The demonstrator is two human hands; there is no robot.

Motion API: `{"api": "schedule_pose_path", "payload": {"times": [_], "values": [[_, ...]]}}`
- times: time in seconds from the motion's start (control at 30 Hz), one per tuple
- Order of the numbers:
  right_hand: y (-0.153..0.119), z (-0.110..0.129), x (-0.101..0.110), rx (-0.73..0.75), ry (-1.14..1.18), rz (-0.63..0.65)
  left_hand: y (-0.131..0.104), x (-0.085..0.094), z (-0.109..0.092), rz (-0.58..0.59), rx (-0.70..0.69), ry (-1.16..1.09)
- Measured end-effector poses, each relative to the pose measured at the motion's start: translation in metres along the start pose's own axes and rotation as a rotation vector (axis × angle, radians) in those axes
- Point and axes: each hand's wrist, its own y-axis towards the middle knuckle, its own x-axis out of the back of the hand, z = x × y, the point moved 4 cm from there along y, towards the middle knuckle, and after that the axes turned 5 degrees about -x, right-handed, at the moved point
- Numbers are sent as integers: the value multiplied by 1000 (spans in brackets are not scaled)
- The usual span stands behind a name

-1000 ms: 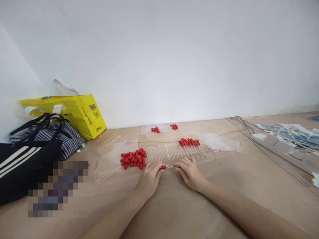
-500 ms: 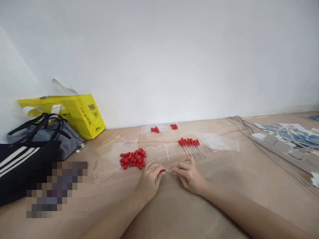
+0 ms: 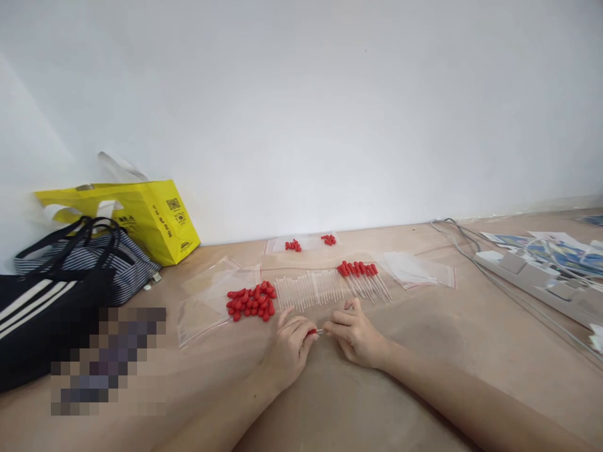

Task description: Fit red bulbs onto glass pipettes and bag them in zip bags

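Counting at the table (image 3: pixel 353 408): 1 red bulb (image 3: pixel 312 332) and 1 clear tube (image 3: pixel 320 331) between the hands; about 7 capped tubes (image 3: pixel 358 270) with red ends; 1 pile of loose bulbs (image 3: pixel 252 301), overlapping, exact number not readable; 1 row of bare tubes (image 3: pixel 308 289), too faint to count. At the back, 2 small red clusters, left cluster (image 3: pixel 293 245) and right cluster (image 3: pixel 328 240). Also 1 yellow bag (image 3: pixel 160 220), 1 striped bag (image 3: pixel 127 263), 1 power strip (image 3: pixel 537 282).

Hidden or unclear: most of the held bulb lies under fingers; whether the tube end sits inside it, cannot tell. 1 item at lower left is pixelated (image 3: pixel 108 364). The black bag (image 3: pixel 47 314) is cut off by the left edge.

Left hand (image 3: pixel 289 348): narrow, thumb and fingers pinching the red bulb, near the bare tubes. Right hand (image 3: pixel 355 336): fingertips drawn together, gripping the clear tube, just beside the left.
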Motion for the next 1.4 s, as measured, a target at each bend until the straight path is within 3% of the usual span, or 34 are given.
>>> {"api": "schedule_pose_path", "payload": {"times": [0.27,0.5,0.87,1.13,1.23,1.4], "values": [[3,-2,2,-6,57,-10,-1,0,6,43,62,-16],[0,-12,6,-41,75,17,-1,11,11,60,15,67],[-2,-6,1,-40,71,-26,-1,6,1,41,25,2],[5,-7,9,-26,-74,10,1,8,7,24,71,67],[6,-21,11,-141,-159,-13,1,12,14,-42,110,155],[8,-63,17,-553,-314,-201,-3,16,27,-154,187,273]]}}
